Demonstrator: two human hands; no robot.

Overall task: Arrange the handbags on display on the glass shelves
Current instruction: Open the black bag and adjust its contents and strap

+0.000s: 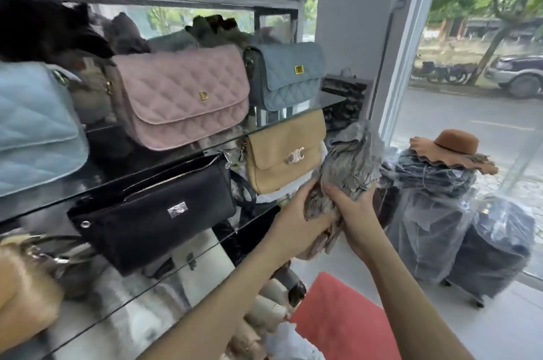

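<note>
Both hands (329, 210) around crumpled paper (346, 166)

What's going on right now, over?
Both hands, left hand and right hand, grip crumpled grey paper. Tan handbag on glass shelf beside. Nothing in the way.

Quilted pink handbag (182, 98), plain black handbag (155, 213)

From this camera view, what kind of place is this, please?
Probably a small handbag shop by a street window: a quilted pink flap handbag and a tan flap handbag displayed on glass shelves, plus plastic-wrapped stock bundles on the floor.
</note>
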